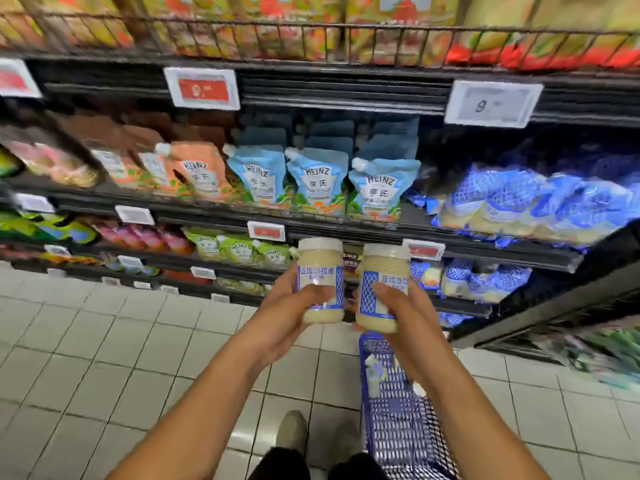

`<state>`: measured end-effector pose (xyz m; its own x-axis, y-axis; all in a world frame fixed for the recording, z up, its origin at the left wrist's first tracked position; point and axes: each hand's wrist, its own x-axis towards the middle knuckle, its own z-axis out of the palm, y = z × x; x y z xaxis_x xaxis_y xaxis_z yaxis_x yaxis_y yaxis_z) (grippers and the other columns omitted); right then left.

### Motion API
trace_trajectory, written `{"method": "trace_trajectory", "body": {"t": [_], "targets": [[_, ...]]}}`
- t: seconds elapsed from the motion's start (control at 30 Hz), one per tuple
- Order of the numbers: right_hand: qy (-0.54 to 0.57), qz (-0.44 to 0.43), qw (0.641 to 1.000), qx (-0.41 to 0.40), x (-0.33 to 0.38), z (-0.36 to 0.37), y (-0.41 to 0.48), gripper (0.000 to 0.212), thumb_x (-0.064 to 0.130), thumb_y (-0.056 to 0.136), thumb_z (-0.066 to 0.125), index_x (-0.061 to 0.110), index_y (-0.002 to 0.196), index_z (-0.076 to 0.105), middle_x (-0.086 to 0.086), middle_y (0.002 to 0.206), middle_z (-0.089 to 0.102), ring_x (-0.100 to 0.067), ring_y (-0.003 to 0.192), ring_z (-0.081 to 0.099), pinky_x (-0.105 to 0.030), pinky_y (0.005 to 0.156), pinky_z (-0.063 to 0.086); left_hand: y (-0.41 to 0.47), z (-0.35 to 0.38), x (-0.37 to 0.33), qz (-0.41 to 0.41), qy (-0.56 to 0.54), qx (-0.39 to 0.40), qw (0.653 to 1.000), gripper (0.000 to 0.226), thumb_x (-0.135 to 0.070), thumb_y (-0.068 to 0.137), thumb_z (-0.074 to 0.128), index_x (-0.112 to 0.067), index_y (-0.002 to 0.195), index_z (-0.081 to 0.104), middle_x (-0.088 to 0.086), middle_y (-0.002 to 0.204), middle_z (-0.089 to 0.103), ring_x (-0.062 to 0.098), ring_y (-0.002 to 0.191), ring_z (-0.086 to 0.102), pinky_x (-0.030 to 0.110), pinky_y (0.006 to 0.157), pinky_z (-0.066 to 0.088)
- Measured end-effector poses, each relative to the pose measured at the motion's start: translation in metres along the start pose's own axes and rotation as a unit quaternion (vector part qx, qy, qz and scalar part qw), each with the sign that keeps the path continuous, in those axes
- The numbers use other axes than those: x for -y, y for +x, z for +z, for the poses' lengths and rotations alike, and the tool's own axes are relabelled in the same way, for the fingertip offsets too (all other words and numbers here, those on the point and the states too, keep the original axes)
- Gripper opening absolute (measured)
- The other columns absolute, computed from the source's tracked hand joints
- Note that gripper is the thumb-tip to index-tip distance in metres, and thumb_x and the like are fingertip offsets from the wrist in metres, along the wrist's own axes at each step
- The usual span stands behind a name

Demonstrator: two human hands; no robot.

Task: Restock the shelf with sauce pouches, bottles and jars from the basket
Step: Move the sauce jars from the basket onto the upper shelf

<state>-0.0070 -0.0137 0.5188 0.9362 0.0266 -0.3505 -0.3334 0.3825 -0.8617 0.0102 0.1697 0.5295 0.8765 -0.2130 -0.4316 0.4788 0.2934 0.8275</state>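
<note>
**Two jars up, no hand to spare**

The person holds two jars of pale, creamy sauce upright at chest height, in front of the shelf and above the basket. The left jar and the right jar have white lids and blue-and-white labels, and they sit just beside each other with only a thin gap between them. The left hand is wrapped round the lower half of its jar with the thumb across the label. The right hand clasps the other jar the same way. Neither jar is on a shelf yet.

The blue mesh basket sits on the tiled floor below, right by the person's feet, with a few pale items inside.

Straight ahead, the shelf carries blue Heinz pouches with orange pouches to their left. Blue-netted packs with matching colours lie off to the right, so I'd guess the jars belong on that side.

I see three risks. The jars are close enough to knock together. With both hands full, neither is free to clear a gap or steady a neighbouring pack, so a jar pushed in could topple stock or slip. And a step to the right could catch the basket.
</note>
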Motion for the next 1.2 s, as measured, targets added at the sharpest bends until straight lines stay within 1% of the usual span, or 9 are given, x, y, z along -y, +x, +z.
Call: {"method": "trace_trajectory", "body": {"t": [0.23,0.37,0.43,0.53,0.63,0.8,0.9,1.0,1.2], "targets": [[-0.046,0.027,0.992,0.116,-0.008,0.055,0.005,0.053,0.026,0.069,0.075,0.014,0.119,0.063,-0.018,0.105,0.074,-0.033,0.086,0.074,-0.04,0.061,0.059,-0.047,-0.04,-0.006,0.064,-0.042,-0.073,0.994,0.058,-0.01,0.072,0.069,-0.007,0.129,0.056,0.02,0.115,0.07,0.026,0.094,0.068,0.032,0.073,0.056],[-0.058,0.056,0.984,0.161,-0.021,0.075,0.004,0.043,0.027,0.069,0.076,0.02,0.111,0.069,-0.016,0.106,0.075,-0.035,0.089,0.074,-0.04,0.061,0.058,-0.075,-0.053,0.001,0.088,-0.062,-0.112,0.988,0.054,-0.011,0.071,0.071,-0.01,0.124,0.058,0.016,0.107,0.073,0.022,0.09,0.07,0.031,0.073,0.056],[-0.066,0.068,0.978,0.184,-0.026,0.083,0.001,0.05,0.034,0.064,0.08,0.023,0.112,0.07,-0.015,0.109,0.075,-0.036,0.093,0.073,-0.042,0.063,0.059,-0.09,-0.058,0.004,0.101,-0.073,-0.13,0.984,0.061,-0.017,0.066,0.076,-0.011,0.124,0.058,0.014,0.105,0.073,0.022,0.089,0.071,0.031,0.073,0.056],[-0.077,0.081,0.97,0.217,-0.032,0.097,-0.003,0.066,0.035,0.059,0.081,0.017,0.12,0.065,-0.017,0.109,0.074,-0.036,0.092,0.073,-0.042,0.061,0.059,-0.109,-0.064,0.008,0.127,-0.083,-0.158,0.976,0.063,-0.024,0.064,0.078,-0.01,0.122,0.058,0.014,0.105,0.073,0.023,0.088,0.071,0.033,0.072,0.056],[-0.096,0.085,0.958,0.257,-0.036,0.109,-0.006,0.065,0.034,0.061,0.08,0.016,0.122,0.064,-0.016,0.108,0.075,-0.035,0.092,0.074,-0.042,0.061,0.059,-0.124,-0.068,0.009,0.14,-0.08,-0.192,0.968,0.063,-0.027,0.064,0.079,-0.01,0.121,0.058,0.012,0.103,0.074,0.023,0.087,0.072,0.033,0.071,0.056],[-0.115,0.071,0.936,0.324,-0.027,0.136,-0.007,0.051,0.036,0.066,0.079,0.025,0.115,0.068,-0.014,0.11,0.075,-0.034,0.095,0.074,-0.04,0.066,0.06,-0.139,-0.077,-0.006,0.18,-0.076,-0.239,0.951,0.059,-0.025,0.069,0.079,-0.01,0.122,0.059,0.013,0.105,0.074,0.024,0.086,0.072,0.032,0.069,0.056],[-0.125,0.043,0.93,0.343,-0.014,0.165,-0.005,0.063,0.034,0.064,0.079,0.014,0.121,0.063,-0.02,0.109,0.073,-0.037,0.095,0.072,-0.048,0.069,0.06,-0.144,-0.087,-0.025,0.208,-0.073,-0.257,0.941,0.054,-0.018,0.074,0.072,-0.006,0.124,0.057,0.017,0.109,0.073,0.027,0.088,0.07,0.035,0.071,0.057],[-0.129,0.021,0.92,0.37,0.0,0.2,-0.002,0.062,0.032,0.063,0.08,0.012,0.119,0.062,-0.023,0.11,0.071,-0.037,0.093,0.07,-0.052,0.074,0.059,-0.151,-0.101,-0.052,0.239,-0.06,-0.27,0.931,0.054,-0.018,0.073,0.071,-0.005,0.123,0.058,0.019,0.109,0.072,0.027,0.089,0.068,0.034,0.07,0.057],[-0.13,-0.04,0.902,0.411,0.026,0.278,0.003,0.044,0.034,0.063,0.078,0.029,0.105,0.071,-0.012,0.101,0.075,-0.028,0.088,0.073,-0.045,0.072,0.061,-0.168,-0.144,-0.114,0.299,-0.039,-0.283,0.91,0.056,-0.024,0.069,0.077,-0.007,0.12,0.059,0.021,0.106,0.07,0.03,0.087,0.066,0.042,0.075,0.054]]}}
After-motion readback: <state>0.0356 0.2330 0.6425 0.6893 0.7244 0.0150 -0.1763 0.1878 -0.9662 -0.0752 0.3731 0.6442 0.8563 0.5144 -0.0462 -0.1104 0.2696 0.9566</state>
